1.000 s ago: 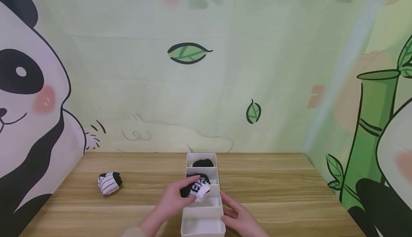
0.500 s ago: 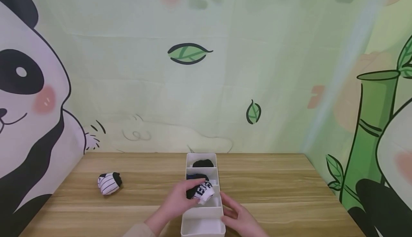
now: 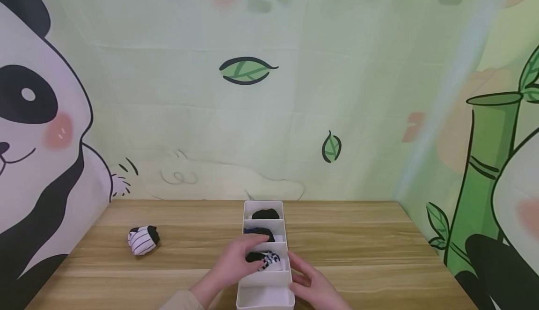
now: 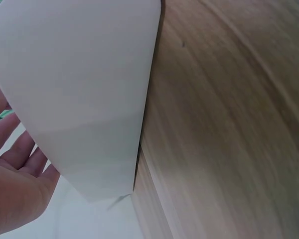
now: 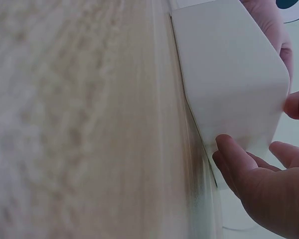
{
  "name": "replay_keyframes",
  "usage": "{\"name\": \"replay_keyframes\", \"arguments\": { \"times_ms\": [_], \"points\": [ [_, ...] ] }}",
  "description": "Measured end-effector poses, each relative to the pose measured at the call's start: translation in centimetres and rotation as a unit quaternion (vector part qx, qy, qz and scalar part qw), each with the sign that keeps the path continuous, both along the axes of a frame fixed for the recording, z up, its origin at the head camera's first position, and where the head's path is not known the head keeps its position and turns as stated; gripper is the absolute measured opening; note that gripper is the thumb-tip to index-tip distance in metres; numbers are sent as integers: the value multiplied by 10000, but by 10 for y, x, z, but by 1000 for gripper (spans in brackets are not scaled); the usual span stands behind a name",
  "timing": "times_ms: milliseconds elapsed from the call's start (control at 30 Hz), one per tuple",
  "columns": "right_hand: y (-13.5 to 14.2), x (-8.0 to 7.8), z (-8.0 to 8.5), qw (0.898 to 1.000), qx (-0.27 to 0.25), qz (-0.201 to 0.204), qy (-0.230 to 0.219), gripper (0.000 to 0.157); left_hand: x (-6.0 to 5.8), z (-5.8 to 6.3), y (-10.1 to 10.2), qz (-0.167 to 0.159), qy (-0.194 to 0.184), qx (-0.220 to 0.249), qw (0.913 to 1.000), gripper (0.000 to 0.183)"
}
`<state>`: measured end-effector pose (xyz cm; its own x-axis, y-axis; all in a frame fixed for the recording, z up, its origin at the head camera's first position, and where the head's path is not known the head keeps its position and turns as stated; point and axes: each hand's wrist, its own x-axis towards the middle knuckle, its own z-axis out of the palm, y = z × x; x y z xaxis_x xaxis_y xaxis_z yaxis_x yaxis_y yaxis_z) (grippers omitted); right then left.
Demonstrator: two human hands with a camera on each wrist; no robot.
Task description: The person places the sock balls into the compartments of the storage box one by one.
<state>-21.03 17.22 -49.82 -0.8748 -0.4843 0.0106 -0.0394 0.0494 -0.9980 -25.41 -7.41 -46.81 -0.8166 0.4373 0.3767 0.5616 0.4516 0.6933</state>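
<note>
A long white divided box (image 3: 265, 279) stands on the table, in line with my view. In its third compartment from the back lies a folded black-and-white sock (image 3: 271, 260), partly covered by my left hand. That left hand (image 3: 236, 259) reaches over the box's left rim, its thumb and fingers spread apart above the sock. In the left wrist view its fingers (image 4: 20, 147) show beyond the white wall. My right hand (image 3: 313, 284) rests its fingertips on the box's right side; the right wrist view shows the fingers (image 5: 234, 154) against that wall.
A black bundle (image 3: 265, 214) sits in the back compartment and a dark folded sock (image 3: 261, 233) in the second. A striped white-and-black folded sock (image 3: 143, 240) lies on the wooden table (image 3: 358, 235) at left. A printed panda backdrop (image 3: 168, 113) hangs behind.
The black-and-white sock has moved right and down into the third compartment, and my left hand has let go of it. The right hand has stayed at the box's side.
</note>
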Motion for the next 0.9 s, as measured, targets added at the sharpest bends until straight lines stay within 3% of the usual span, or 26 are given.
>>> {"name": "replay_keyframes", "arguments": {
  "times_ms": [400,900],
  "points": [
    [-1,0,1,9999,81,-52,87,70,-3,0,-9,439,-201,647,9967,41],
    [-2,1,3,9996,181,-194,-80,71,-16,-7,-34,1278,86,1110,9855,47]
  ]
}}
